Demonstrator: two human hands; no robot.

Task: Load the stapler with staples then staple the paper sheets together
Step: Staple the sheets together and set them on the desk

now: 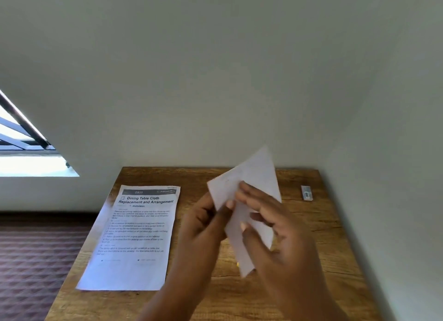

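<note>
Both my hands hold a white paper sheet [251, 176] up above the wooden table [311, 236], tilted with one corner pointing up. My left hand [203, 224] grips its left edge, thumb on the front. My right hand [271, 220] lies across the front of the sheet with fingers spread and pinches it. A second printed sheet [134, 239], headed "Dining Table Cloth Replacement and Arrangement", lies flat on the left part of the table. A small white staple box [306, 192] sits at the far right of the table. No stapler is visible; a small yellow spot shows just below the held sheet.
The table stands in a corner against pale walls at the back and right. A patterned dark red carpet [36, 260] lies to the left, with a window [21, 153] above it.
</note>
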